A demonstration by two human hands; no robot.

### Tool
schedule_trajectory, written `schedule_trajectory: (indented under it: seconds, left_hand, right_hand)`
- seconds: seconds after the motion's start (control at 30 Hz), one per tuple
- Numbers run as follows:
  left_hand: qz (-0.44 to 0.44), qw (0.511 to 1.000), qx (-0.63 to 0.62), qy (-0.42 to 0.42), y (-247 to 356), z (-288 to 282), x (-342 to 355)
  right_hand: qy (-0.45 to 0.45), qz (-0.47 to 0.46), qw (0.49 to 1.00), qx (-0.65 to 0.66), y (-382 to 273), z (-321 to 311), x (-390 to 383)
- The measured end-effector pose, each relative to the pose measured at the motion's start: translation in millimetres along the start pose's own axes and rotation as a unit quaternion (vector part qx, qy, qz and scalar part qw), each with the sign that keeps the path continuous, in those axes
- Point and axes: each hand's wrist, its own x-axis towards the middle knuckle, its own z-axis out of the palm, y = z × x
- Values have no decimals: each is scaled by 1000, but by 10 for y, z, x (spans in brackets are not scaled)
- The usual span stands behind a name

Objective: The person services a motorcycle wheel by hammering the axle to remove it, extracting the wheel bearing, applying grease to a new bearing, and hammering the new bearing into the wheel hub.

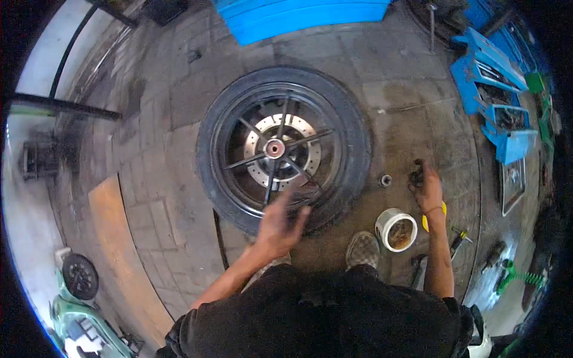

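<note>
A motorcycle wheel (pixel 356 149) with a black tyre lies flat on the ground in front of me, dark spokes and a perforated brake disc (pixel 251 156) around its hub (pixel 274 148). My left hand (pixel 280 225) is over the wheel's near edge, slightly blurred, fingers apart and holding nothing. To the right of the wheel, my right hand (pixel 430 190) is low to the ground, its darkened fingers curled at a small dark part I cannot make out. Between that hand and the tyre sits a small metal ring-like piece (pixel 385 179).
A white tub (pixel 385 224) of brownish grease stands by my right shoe (pixel 363 249). Screwdriver-like tool (pixel 459 237) lies beyond my right forearm. An opened blue toolbox (pixel 492 89) is far right, a blue cabinet (pixel 304 21) ahead, a wooden board (pixel 128 250) left.
</note>
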Motion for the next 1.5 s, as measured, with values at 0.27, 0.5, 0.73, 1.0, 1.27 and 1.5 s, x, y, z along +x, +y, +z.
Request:
schedule_trajectory:
  seconds: [0.27,0.5,0.73,1.0,1.27,1.5]
  left_hand:
    - [-31,912,-127,388,-838,-729,-628]
    - [-12,932,-107,347,-770,-705,-395]
    - [48,968,42,241,-699,-673,379]
    - [210,911,315,162,-141,-576,1527]
    - [159,895,396,132,-592,-427,1736]
    - [159,891,367,217,-44,-506,1748]
  right_hand:
    - [-22,-73,902,426,-2338,-669,873]
    - [37,-236,925,296,-3196,-40,1099]
    - [22,-189,970,155,-3332,-62,910]
    - [203,20,936,288,-1952,-874,292]
    - [186,277,937,105,312,-536,-2267]
    - [80,415,899,115,-37,-323,-3080]
